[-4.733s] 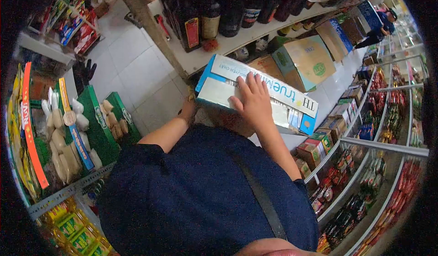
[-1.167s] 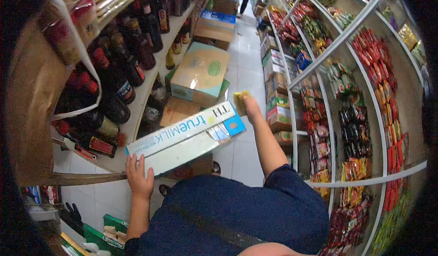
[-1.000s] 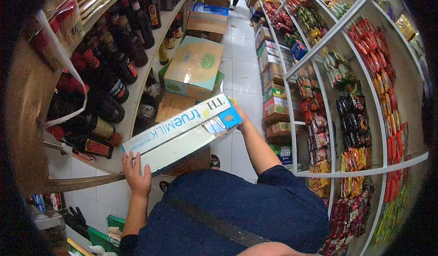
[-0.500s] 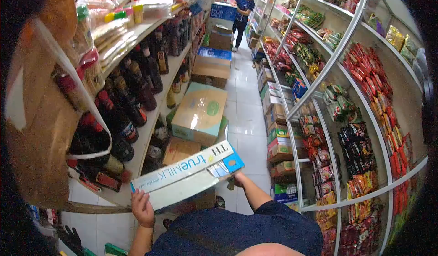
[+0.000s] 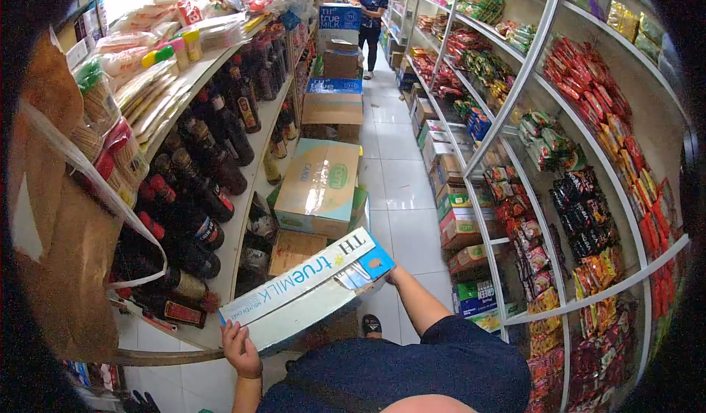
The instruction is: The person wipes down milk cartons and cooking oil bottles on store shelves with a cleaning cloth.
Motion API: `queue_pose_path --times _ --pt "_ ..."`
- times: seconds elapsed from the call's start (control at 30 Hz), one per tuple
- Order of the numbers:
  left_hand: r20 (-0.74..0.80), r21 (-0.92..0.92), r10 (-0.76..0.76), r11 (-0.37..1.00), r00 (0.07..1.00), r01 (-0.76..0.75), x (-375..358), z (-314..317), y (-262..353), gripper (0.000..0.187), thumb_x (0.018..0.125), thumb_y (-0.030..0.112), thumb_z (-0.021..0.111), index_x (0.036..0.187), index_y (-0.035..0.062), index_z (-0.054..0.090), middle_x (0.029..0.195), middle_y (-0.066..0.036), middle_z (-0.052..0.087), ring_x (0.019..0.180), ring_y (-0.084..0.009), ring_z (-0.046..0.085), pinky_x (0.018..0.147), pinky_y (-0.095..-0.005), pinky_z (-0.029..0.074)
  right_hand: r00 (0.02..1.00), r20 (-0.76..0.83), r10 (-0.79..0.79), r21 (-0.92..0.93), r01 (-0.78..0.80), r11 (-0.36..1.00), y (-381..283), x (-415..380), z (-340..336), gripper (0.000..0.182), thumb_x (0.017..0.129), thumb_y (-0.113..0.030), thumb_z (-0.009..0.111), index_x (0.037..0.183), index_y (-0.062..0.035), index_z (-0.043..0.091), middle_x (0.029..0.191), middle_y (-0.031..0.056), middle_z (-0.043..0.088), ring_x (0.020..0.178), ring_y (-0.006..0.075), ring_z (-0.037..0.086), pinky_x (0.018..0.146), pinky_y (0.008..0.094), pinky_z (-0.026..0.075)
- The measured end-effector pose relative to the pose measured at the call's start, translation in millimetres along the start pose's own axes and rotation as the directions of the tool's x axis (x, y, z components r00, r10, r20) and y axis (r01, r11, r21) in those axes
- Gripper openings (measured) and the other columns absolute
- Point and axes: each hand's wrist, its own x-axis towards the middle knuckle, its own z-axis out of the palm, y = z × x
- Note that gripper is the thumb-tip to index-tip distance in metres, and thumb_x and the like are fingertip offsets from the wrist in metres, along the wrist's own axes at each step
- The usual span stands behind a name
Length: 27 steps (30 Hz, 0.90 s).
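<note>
Across my front is a long TH true MILK carton [image 5: 298,295], white and blue, tilted up toward its right end. My left hand [image 5: 241,350] grips its lower left corner, the fingers lying over the edge. At the other end, my right hand [image 5: 396,275] supports the carton from below and behind; most of its fingers are hidden. Just beyond the carton stand a plain brown box [image 5: 296,250] and a larger brown-and-green box [image 5: 318,185] on the floor.
Dark bottles [image 5: 195,214] line the left shelf [image 5: 243,192], with packaged sticks [image 5: 151,97] above. The right rack [image 5: 507,119] holds packets, and cartons [image 5: 471,225] sit along its base. Farther up the tiled aisle [image 5: 393,185], a person [image 5: 370,16] stands beside stacked boxes [image 5: 334,108].
The carton, still in both hands, appears slightly farther right. My view has shifted a little, and one sandalled foot now shows below the carton. The person up the aisle has shifted pose.
</note>
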Motion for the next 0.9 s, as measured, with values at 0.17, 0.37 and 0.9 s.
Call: queue_pose_path --times 0.17,0.37,0.9 --pt "0.014 0.066 0.059 0.996 0.998 -0.06 -3 0 -9 0.02 0.073 0.005 0.051 0.088 -0.0001 0.063 0.104 -0.015 0.058 0.11 -0.0384 0.048 0.101 -0.0522 0.028 0.989 0.021 0.146 -0.071 -0.144 0.987 47 -7 -29 0.04 0.088 -0.041 0.05 0.108 -0.007 0.057 0.101 0.0082 0.062 0.086 0.0178 0.06 0.074 0.0341 0.049" --pt "0.005 0.045 -0.018 0.999 1.0 0.018 2 4 2 0.019 0.071 0.001 0.05 0.086 0.0018 0.061 0.106 -0.015 0.057 0.112 -0.0377 0.047 0.101 -0.051 0.028 0.969 -0.004 0.246 -0.111 -0.245 0.963 92 48 -62 0.04 0.088 -0.041 0.051 0.108 -0.0073 0.057 0.1 0.0074 0.062 0.085 0.0177 0.06 0.074 0.0342 0.049" --pt "-0.057 0.138 -0.046 0.989 0.997 0.053 4 7 11 0.022 0.074 -0.004 0.044 0.086 -0.0015 0.062 0.103 -0.017 0.062 0.109 -0.0375 0.052 0.101 -0.0511 0.03 0.988 -0.086 0.125 -0.015 -0.127 0.992 71 25 -62 0.031 0.088 -0.033 0.052 0.107 -0.0093 0.056 0.092 0.0038 0.06 0.083 0.0149 0.055 0.072 0.032 0.046"
